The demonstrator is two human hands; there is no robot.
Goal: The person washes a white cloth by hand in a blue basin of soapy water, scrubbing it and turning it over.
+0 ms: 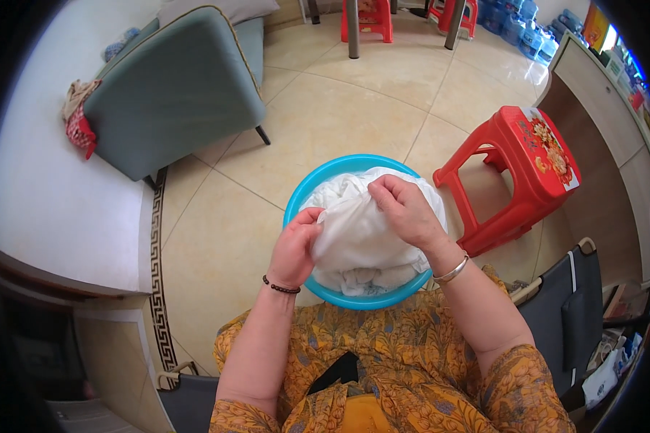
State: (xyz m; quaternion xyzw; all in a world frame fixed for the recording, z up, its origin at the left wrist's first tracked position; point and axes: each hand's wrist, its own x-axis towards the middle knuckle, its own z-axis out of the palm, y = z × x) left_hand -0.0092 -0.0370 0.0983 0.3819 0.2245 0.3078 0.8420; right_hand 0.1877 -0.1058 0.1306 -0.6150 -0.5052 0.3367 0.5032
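Note:
A blue round basin (pixel 383 300) stands on the floor in front of my knees. Wet white cloth (pixel 357 234) fills it and bulges up in the middle, with a little sudsy water showing at the near side. My left hand (pixel 300 242) pinches the cloth at its left edge, fingers closed. Higher up and to the right, my right hand (pixel 406 209) grips a fold of the same cloth between thumb and fingers. The stretch between both hands is raised above the rest. A beaded bracelet circles my left wrist, a metal bangle my right.
A red plastic stool (pixel 513 180) stands right of the basin, beside a wooden counter (pixel 607 108). A grey-green sofa (pixel 177 94) is at the far left. Table legs (pixel 353 32) and large blue water bottles (pixel 523 36) are at the back. A dark folding chair (pixel 563 310) sits at the near right.

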